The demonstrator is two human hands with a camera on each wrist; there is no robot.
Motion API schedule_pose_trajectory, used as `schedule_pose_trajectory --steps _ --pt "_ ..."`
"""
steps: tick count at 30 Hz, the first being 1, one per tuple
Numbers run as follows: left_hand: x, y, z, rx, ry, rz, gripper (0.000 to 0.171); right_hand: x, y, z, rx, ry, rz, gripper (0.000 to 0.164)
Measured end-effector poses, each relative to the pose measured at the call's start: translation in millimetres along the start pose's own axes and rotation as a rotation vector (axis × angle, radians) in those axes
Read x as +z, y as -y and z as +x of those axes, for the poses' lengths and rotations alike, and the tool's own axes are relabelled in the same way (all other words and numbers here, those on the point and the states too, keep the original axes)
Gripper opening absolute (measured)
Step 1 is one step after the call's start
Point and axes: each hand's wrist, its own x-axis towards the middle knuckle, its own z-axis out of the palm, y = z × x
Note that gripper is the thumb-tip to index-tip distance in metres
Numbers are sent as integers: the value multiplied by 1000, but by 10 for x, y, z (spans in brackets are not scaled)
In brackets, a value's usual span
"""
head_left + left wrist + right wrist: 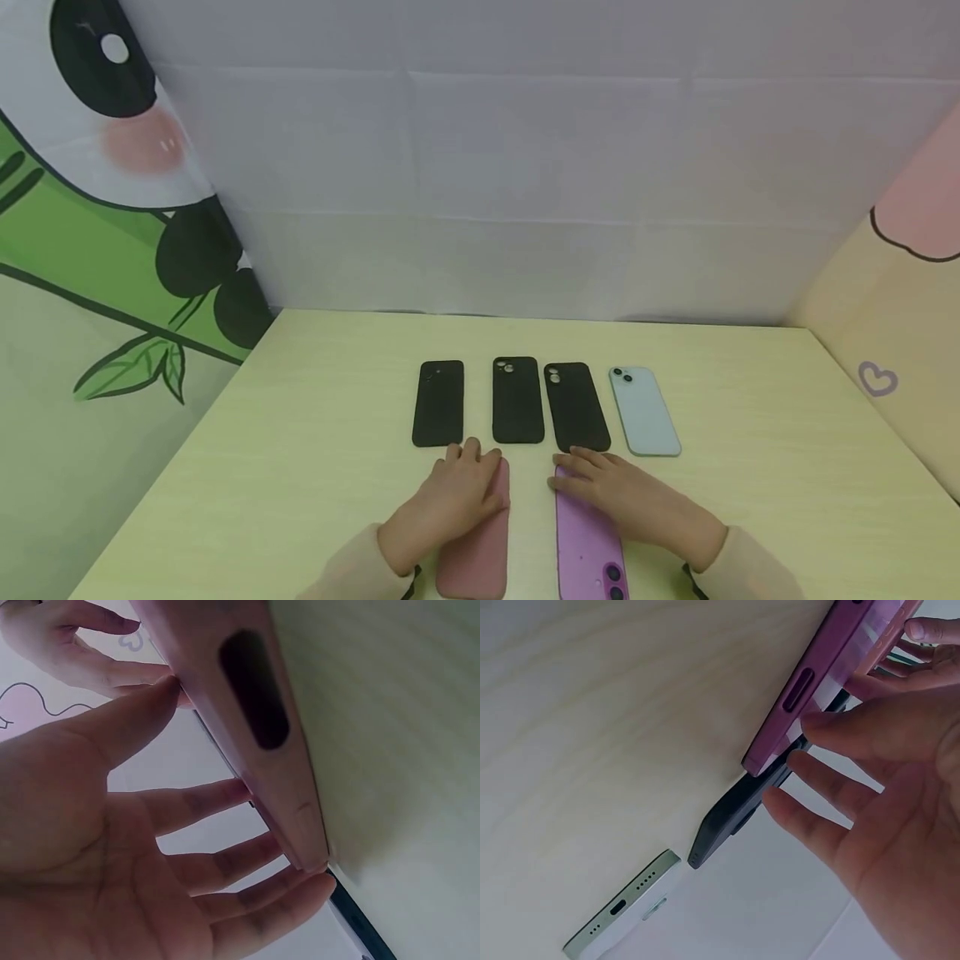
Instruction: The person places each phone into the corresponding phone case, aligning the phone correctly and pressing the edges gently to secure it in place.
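My left hand (453, 496) rests on a pink phone case (472, 557), its fingers spread over the far part. In the left wrist view a dark oval cutout shows in the side of the case, and the fingertips (238, 790) lie along its upper surface. My right hand (630, 500) lies over the far end of a purple phone (588, 546), whose camera lenses point toward me at the near end. In the right wrist view its thumb and fingertips (821, 727) touch the phone's face lightly. Both phone-shaped things lie flat, side by side.
Behind the hands lie a black phone-shaped piece (438, 404), two black phone cases (517, 404) with camera openings, and a light blue phone (647, 412), in a row. They rest on a pale wooden table (300, 417), with a white sheet (525, 167) hanging behind.
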Motion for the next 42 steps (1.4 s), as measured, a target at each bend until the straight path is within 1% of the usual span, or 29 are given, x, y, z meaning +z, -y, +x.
schedule_pose_trajectory --steps 5,10,16,24,29,33,37,42 --pt "-15 -28 -10 -7 14 3 54 17 -10 -19 -20 -1 -49 68" --pt "-10 -41 -11 -2 22 24 59 39 -14 -48 -44 -17 -95 75" --pt "21 -42 -3 11 1 43 66 88 -26 -62 -73 -9 -85 85" --pt "40 -50 19 -3 -2 25 71 138 -78 -61 -144 -41 -141 86" --pt "43 -51 46 -25 -7 21 72 129 -108 -62 -160 -71 -136 82" --pt "44 -52 60 -57 16 -3 74 117 -116 -58 -173 -93 -122 80" --pt "41 -52 68 -80 29 -49 74 114 -124 -53 -193 -119 -123 79" --pt "44 -42 75 -89 18 -100 75 119 -132 -38 -213 -127 -132 78"
